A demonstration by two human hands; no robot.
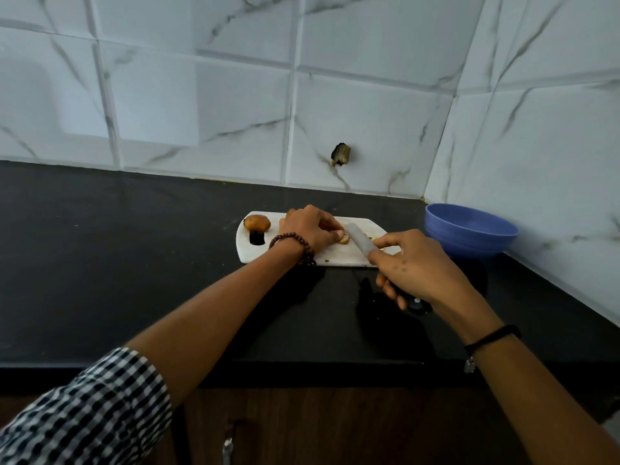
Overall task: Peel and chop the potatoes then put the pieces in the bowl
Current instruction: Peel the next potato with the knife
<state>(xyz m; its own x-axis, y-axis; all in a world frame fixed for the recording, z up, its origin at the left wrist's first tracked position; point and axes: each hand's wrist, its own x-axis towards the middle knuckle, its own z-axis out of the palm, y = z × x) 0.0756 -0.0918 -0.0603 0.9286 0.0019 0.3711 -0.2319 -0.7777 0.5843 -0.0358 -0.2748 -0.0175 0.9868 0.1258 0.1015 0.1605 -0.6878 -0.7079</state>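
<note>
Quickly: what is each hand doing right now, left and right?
Left hand: closed, holding a potato piece on the cutting board.
Right hand: closed, gripping the knife.

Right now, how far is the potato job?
Done: one potato looks peeled. In hand: the left hand holds its pale piece on the cutting board while the right hand holds the knife to it. Still to do: one unpeeled potato on the board; no pieces show in the blue bowl.

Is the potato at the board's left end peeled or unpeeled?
Unpeeled: the potato shows brown skin over its whole visible side, lying uncut on the cutting board, clear of the left hand.
</note>
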